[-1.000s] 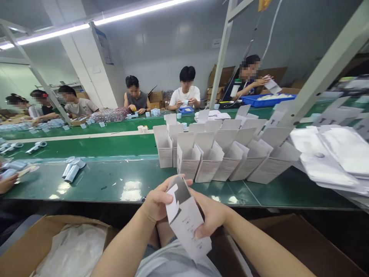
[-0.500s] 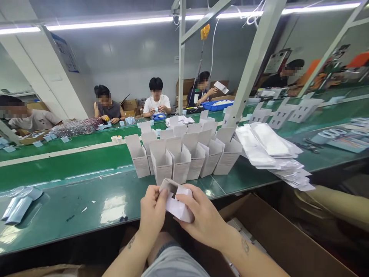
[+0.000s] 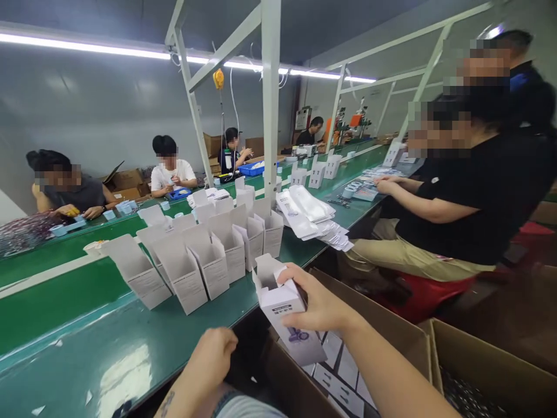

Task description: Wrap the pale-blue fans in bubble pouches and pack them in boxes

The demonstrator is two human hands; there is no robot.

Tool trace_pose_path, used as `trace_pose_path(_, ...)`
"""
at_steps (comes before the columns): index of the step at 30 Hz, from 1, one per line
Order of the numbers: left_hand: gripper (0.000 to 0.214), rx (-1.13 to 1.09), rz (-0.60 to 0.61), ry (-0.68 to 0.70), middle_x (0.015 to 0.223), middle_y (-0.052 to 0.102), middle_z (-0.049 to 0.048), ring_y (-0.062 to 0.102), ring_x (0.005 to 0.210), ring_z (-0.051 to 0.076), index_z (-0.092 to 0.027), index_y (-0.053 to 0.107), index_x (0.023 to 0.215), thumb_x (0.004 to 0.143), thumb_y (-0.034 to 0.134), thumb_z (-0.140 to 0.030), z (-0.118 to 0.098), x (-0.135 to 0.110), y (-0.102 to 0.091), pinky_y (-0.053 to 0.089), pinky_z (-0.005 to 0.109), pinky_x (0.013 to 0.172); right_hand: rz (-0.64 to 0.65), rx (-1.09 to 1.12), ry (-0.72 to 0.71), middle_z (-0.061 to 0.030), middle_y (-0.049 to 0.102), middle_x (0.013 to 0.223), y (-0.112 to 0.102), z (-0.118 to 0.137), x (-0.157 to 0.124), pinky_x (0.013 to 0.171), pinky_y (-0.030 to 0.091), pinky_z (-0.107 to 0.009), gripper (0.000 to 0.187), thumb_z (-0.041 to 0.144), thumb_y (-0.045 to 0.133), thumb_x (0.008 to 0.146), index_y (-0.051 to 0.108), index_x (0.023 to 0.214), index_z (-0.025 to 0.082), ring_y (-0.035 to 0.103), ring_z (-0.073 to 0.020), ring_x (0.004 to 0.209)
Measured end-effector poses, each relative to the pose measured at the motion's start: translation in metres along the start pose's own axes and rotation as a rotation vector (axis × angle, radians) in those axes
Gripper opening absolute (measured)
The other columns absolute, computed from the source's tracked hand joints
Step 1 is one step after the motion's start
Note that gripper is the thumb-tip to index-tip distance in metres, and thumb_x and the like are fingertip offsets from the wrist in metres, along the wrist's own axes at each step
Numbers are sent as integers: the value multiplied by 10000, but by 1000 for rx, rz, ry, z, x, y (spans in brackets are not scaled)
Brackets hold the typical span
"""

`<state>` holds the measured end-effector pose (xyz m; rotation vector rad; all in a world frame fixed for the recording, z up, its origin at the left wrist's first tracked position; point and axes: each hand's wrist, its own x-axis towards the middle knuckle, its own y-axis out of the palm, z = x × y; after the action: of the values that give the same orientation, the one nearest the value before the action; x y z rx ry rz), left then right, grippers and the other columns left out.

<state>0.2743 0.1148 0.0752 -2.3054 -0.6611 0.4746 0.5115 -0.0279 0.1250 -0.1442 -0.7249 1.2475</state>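
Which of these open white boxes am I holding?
The white box in your right hand, off the bench's near edge. The other open boxes stand on the green bench, with neither hand touching them.

Overhead tube lights point(image 3: 82, 47) throw white glare onto the green table point(image 3: 56, 371), with stretching toward the view's edges.

Green bench point(image 3: 174, 331) with a cluster of open white boxes point(image 3: 209, 273)

With twelve straight ahead of the wearer, the boxes stand close together at eleven o'clock, flaps raised. A pile of white packets point(image 3: 307, 212) lies just past twelve, its lower layers fanned toward the near edge. Behind it, toward one, are dark metal tools point(image 3: 339, 202), then light-blue parts point(image 3: 365, 190). Small white scraps point(image 3: 89, 397) lie around nine.
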Motion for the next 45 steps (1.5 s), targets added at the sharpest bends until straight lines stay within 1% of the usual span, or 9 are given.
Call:
trace_pose_path(2,150,-459,-54,38,932,699,80,620,915,226,-184,652,772,748,686,-328,-11,6,-12,431,320,821,77,157,-52,4,443,993,4,-5,1,682,403,-250,509,286,816,625,499,1022,259,481,-153,815)
trace_pose_path(5,607,-1084,19,180,1273,619,110,548,1175,278,-210,642,1162,632,836,-434,-35,10,-19,419,352,941,205,359,-135,-3,452,1017,22,-9,5,675,413,-243,534,383,849,637,503,1026,264,484,-147,822)
trace_pose_path(10,690,-1450,85,67,1076,692,83,629,952,257,-186,668,1194,530,848,-247,-60,7,-4,460,346,827,381,517,-179,-18,485,1048,47,-15,22,677,454,-242,588,486,859,627,514,1041,253,515,-153,856)
trace_pose_path(15,638,-1455,-148,-107,978,723,54,646,791,195,-178,710,1094,469,780,-73,-58,2,1,483,311,739,510,369,-157,-52,533,1144,48,-15,25,752,531,-306,664,556,804,674,525,1197,258,598,-186,907)
trace_pose_path(20,476,-1311,-537,-68,1149,707,97,651,1011,257,-174,706,1146,680,743,-266,-48,-5,6,489,362,881,137,-146,-88,-154,343,1526,65,13,0,1094,414,-521,884,397,773,768,285,1498,287,400,-348,1382)
trace_pose_path(27,405,-1035,-123,195,1579,369,54,276,1467,319,-248,726,1144,748,750,-330,-36,-16,-10,340,384,1118,-208,-188,-256,-132,589,1265,98,17,-1,965,546,-447,631,245,752,764,414,1297,249,606,-288,1167)
trace_pose_path(30,355,-1175,-174,129,1392,558,101,589,1159,264,-221,701,1086,749,767,-311,-37,-15,-4,494,316,860,-232,-202,-282,-140,583,1280,101,18,-2,999,529,-446,630,235,746,773,417,1311,235,593,-288,1197)
trace_pose_path(34,399,-1280,-317,50,932,672,32,597,742,131,-195,632,1048,696,806,-264,-46,-18,10,478,242,667,-193,-169,-172,-142,588,1300,103,20,-9,967,560,-414,719,309,784,748,406,1354,230,622,-287,1167)
trace_pose_path(45,371,-1186,-464,-30,1014,634,38,580,806,155,-225,580,1081,743,732,-246,-54,-28,20,490,275,729,-16,-53,-160,-114,618,1269,91,15,-3,903,585,-378,798,317,842,670,410,1339,270,656,-285,1109)
